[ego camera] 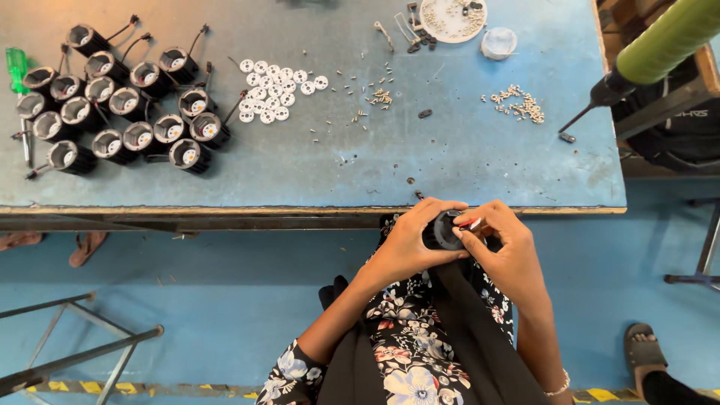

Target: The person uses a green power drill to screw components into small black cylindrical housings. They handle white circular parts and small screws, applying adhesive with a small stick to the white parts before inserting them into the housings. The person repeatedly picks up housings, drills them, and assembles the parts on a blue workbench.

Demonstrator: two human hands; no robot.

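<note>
Head view: left hand point(411, 244) curled around a small round black housing point(442, 231), gripping it. Right hand point(504, 244) pinching its front edge with fingertips. Held over the lap, just below the blue table point(450, 150) edge.

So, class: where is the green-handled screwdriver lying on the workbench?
In the head view, the green-handled screwdriver lies at the far left edge of the blue workbench, just left of the cluster of black cylindrical housings.

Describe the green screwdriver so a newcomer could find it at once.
Start at the blue table and go to its far left edge. Beside the cluster of black housings lies the screwdriver, the only thing there with a clear green handle.
</note>
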